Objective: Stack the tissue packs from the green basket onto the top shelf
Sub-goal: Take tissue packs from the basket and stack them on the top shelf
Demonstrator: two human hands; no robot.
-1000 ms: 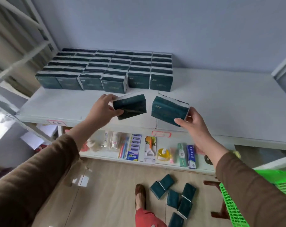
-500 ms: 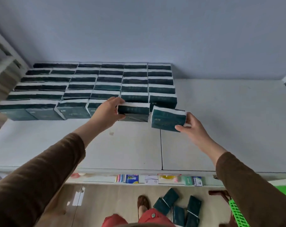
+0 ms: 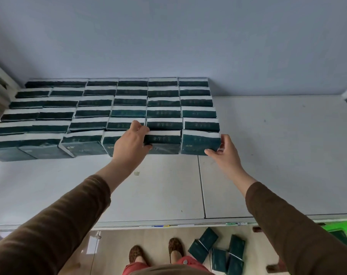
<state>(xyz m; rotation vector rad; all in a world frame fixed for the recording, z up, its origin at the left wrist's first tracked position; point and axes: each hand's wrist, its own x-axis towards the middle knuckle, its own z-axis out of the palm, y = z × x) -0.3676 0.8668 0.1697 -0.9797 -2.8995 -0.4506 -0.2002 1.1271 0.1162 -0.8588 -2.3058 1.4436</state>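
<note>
Each hand grips one tissue pack: the left hand (image 3: pixel 131 143) its pack (image 3: pixel 162 141), the right hand (image 3: pixel 226 153) another (image 3: pixel 198 142). A careless push could skew the near row on the top shelf (image 3: pixel 268 155).

No text can be read. The dark green packs (image 3: pixel 162 139) on the shelf (image 3: pixel 268 155) carry small pale print on their front faces, four characters or so on the pack at 12 o'clock from the left hand's grip, but it is too small and blurred to make out. A mark low on the pack (image 3: pixel 198 144) at 3 o'clock is likewise unreadable.
</note>
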